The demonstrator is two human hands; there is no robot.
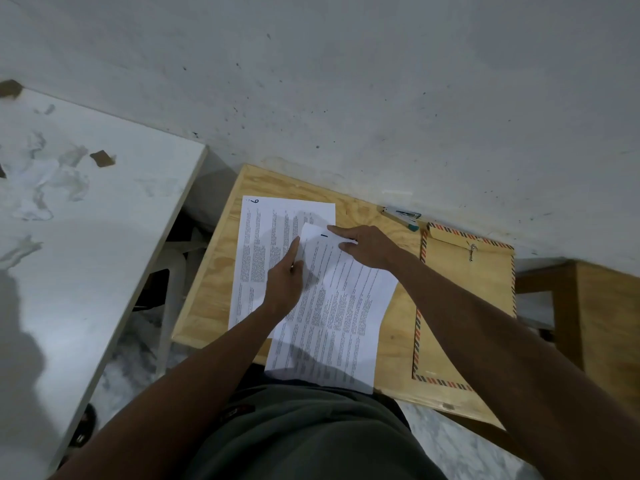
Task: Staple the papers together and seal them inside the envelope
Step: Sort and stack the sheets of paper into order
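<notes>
Tabletop (214, 271): small for this job; I judge anything nudged toward its near edge can slide off.
Envelope (464, 306): flat on the tabletop, right of the papers, clasp side up; my right forearm crosses above it and could drag it.
Top sheet (332, 323): skewed over the lower sheet (256, 244), its near end overhanging the tabletop edge; stapled like this, I expect misaligned corners.
Right hand (367, 247): fingers straight, pressing the top sheet's far corner.
Left hand (284, 282): index finger extended on the top sheet's left edge; whether it pinches, I cannot tell.
Stapler (403, 216): beyond the papers by the wall, untouched.
</notes>
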